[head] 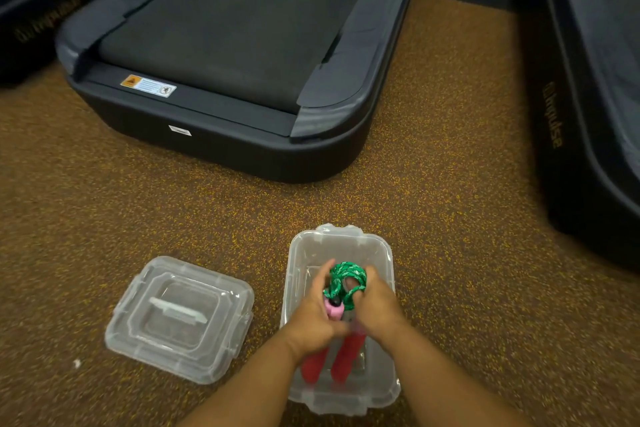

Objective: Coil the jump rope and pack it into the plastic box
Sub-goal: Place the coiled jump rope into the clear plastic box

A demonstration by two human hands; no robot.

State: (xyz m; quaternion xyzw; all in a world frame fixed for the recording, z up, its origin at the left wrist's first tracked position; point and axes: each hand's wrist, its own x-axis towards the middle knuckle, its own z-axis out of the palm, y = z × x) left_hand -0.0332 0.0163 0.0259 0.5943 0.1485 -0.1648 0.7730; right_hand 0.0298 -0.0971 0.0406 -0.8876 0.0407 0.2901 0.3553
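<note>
Pretty clearly a gym, on the cardio floor. The big dark treadmill [221, 55] right ahead gives it away, with its long black belt, raised side rails and a little warning sticker [148, 86] on the back end. There's another machine [595, 107] on the right with a gold brand logo down its side, and part of a third [31, 0] at far left. The floor [450, 184] is that brown rubber stuff speckled with yellow you see in fitness clubs.
</note>
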